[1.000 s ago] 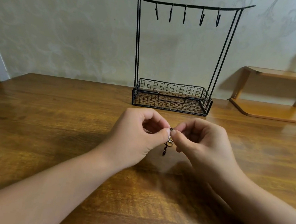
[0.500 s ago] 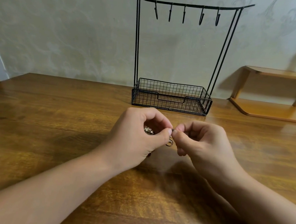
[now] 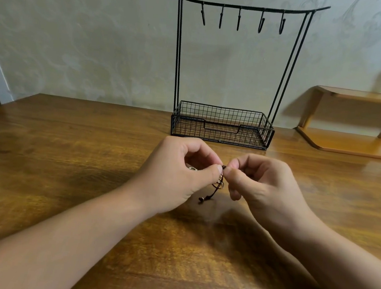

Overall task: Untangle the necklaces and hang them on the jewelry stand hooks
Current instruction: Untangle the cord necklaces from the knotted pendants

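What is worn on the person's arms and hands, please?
Nothing is worn: the left hand and right hand are bare, without rings, watch or bracelets. Both forearms are bare too, with no sleeve in view. The nails are short and unpainted.

Glossy wooden table (image 3: 67,155); black wire metal stand (image 3: 221,124).

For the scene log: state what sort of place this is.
Probably a room in a home: a wooden table set against a patterned papered wall, a black wire jewelry stand on it, and a small wooden shelf to the right.
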